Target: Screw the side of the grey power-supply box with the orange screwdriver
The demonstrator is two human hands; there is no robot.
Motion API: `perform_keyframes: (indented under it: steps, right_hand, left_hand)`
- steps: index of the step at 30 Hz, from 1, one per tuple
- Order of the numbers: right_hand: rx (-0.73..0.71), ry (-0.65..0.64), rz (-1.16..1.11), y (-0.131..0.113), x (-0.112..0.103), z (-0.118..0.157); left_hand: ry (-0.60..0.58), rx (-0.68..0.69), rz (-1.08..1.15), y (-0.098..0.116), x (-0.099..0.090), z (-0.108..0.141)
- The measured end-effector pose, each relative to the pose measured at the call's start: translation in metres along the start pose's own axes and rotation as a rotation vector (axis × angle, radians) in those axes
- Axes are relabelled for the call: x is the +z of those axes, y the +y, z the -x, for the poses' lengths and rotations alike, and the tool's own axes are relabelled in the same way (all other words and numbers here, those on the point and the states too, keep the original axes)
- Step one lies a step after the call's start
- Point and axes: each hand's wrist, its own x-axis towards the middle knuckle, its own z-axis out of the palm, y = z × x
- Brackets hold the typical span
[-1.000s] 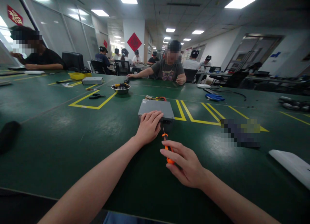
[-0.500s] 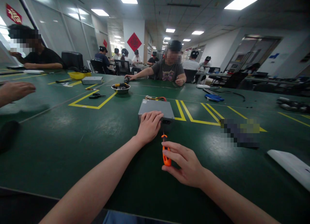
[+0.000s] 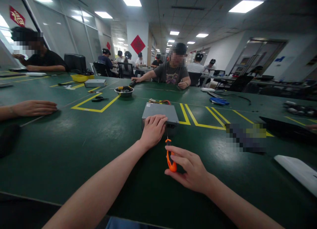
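A grey metal computer power supply unit [image 3: 162, 110] lies on the green table with a bundle of coloured wires behind it. My left hand [image 3: 154, 130] holds it, fingers laid over the top and front edge; the thumb is mostly hidden. Between the fingers and thumb of my right hand [image 3: 189, 166] is an orange and black screwdriver [image 3: 170, 159]. Its thin shaft points away from me at the front face of the unit, below the socket. Whether the tip touches a screw is too small to tell.
A metal bowl [image 3: 124, 92] of tools stands further back, near black pliers [image 3: 99, 99]. Blue gloves [image 3: 219, 100] and a blurred dark object [image 3: 244, 138] lie right. Another person's hand [image 3: 37, 107] rests at left. A person [image 3: 173, 68] sits opposite, one arm stretched towards the bowl.
My hands, the screwdriver and the power supply unit have hardly moved. At left, another person's hand has come further in over the table. A black flat object has appeared at the right.
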Motion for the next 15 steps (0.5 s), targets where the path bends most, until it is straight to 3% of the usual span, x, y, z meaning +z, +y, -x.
perform_keyframes:
  steps: [2,8,13,15]
  right_hand:
    - [0.02,0.004,-0.021,-0.0001,0.0006,0.0001]
    - [-0.026,-0.165,0.075,-0.0048,-0.0047,-0.0033]
    - [-0.002,-0.016,-0.005,-0.0015,-0.0002,0.0002]
    - [0.03,-0.02,-0.046,-0.0011,0.0012,0.0014]
  left_hand:
    - [0.004,-0.002,-0.004,-0.0002,0.0006,0.0]
    - [0.01,-0.003,-0.016,-0.0001,0.001,-0.0005]
    - [0.013,0.001,-0.012,-0.0006,0.0015,-0.0002]
    - [0.01,0.0,-0.014,-0.0008,0.0018,0.0]
